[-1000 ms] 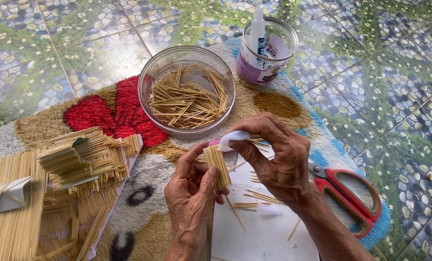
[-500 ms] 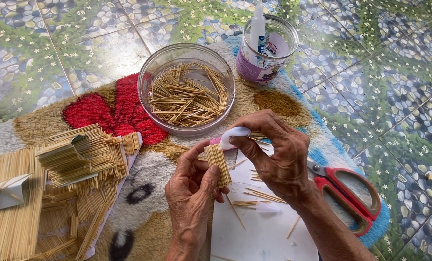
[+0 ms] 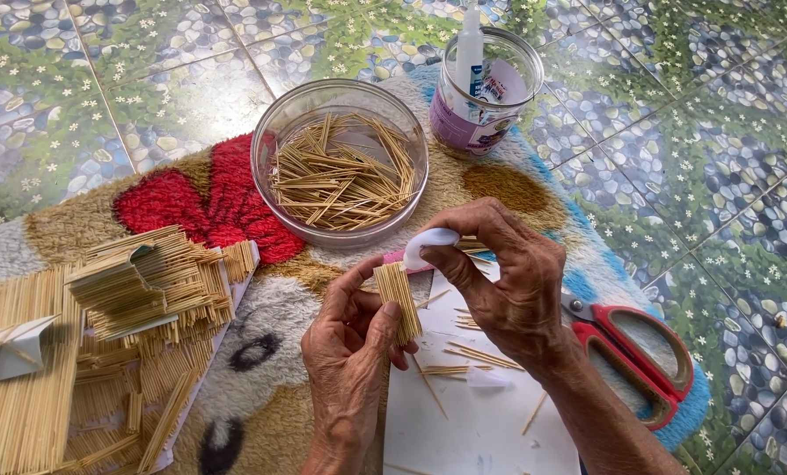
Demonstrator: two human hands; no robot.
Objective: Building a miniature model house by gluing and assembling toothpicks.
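My left hand (image 3: 349, 352) pinches a small flat panel of glued wooden sticks (image 3: 398, 299) upright between thumb and fingers. My right hand (image 3: 508, 281) grips a small white glue bottle with a pink base (image 3: 424, 246), its end resting against the top of the stick panel. Both hands hover over a white sheet of paper (image 3: 481, 422) that carries a few loose sticks (image 3: 464, 356). Just behind the hands stands a clear plastic bowl (image 3: 274, 141) filled with several loose sticks.
A clear jar (image 3: 490, 92) holding a white bottle stands at the back. Red-handled scissors (image 3: 631, 352) lie right of my right wrist. Stacked stick panels (image 3: 147, 281) and a stick mat (image 3: 15, 387) lie left on a patterned rug (image 3: 208, 202) over tiled floor.
The hands stay almost still; the glue bottle has shifted slightly along the top edge of the stick panel.
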